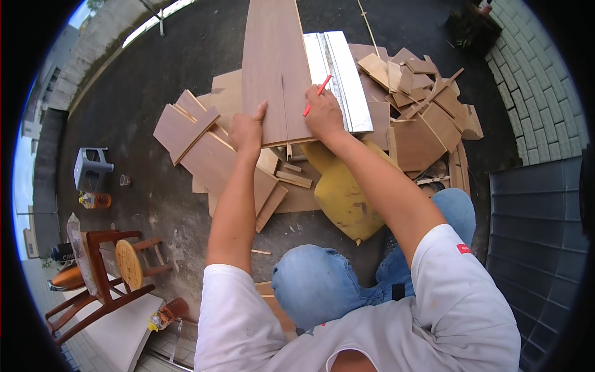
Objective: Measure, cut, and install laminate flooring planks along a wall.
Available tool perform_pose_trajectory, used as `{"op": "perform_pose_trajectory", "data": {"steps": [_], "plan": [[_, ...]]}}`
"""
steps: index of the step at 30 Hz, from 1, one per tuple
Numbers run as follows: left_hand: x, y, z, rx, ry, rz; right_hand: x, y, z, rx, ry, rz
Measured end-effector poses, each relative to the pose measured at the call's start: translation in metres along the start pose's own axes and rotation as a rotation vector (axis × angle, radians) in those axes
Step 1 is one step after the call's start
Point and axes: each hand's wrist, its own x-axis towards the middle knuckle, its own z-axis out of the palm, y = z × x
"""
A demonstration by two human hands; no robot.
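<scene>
A long brown wooden board (pixel 266 59) stretches away from me, its near end lying between my hands. My left hand (pixel 246 129) grips the board's near left edge, thumb on top, with the other fingers mostly hidden. A slim red pencil (pixel 326 83) is pinched in my right hand (pixel 324 115), which rests at the board's near right corner. Beside the board on the right lies a shiny silver-white panel (pixel 356 80) with grooves along its length. Just below the board, a dirty yellow sack or cushion (pixel 348 201) sits in front of my jeans-clad knees.
Cut board pieces (pixel 421 139) are heaped at the right, and more boards (pixel 201 146) lie at the left. Further left stand a grey plastic stool (pixel 93 162), a bottle of amber liquid (pixel 95 199) and a tipped wooden chair (pixel 102 297). A brick wall (pixel 536 80) borders the right side.
</scene>
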Motion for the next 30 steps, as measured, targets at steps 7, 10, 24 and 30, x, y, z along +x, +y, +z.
{"op": "perform_pose_trajectory", "data": {"steps": [7,10,24,30], "plan": [[-0.021,-0.018,-0.013,-0.04,-0.004,0.006,-0.016,-0.022,-0.012,0.043,0.06,-0.036],[-0.031,-0.021,-0.012,-0.048,0.061,0.03,-0.028,-0.022,-0.02,0.041,-0.076,0.027],[-0.075,-0.034,-0.021,-0.092,-0.017,-0.016,-0.067,-0.026,-0.04,0.023,-0.035,-0.031],[-0.088,-0.048,-0.027,-0.115,-0.038,0.002,-0.085,-0.03,-0.044,0.007,-0.071,-0.025]]}}
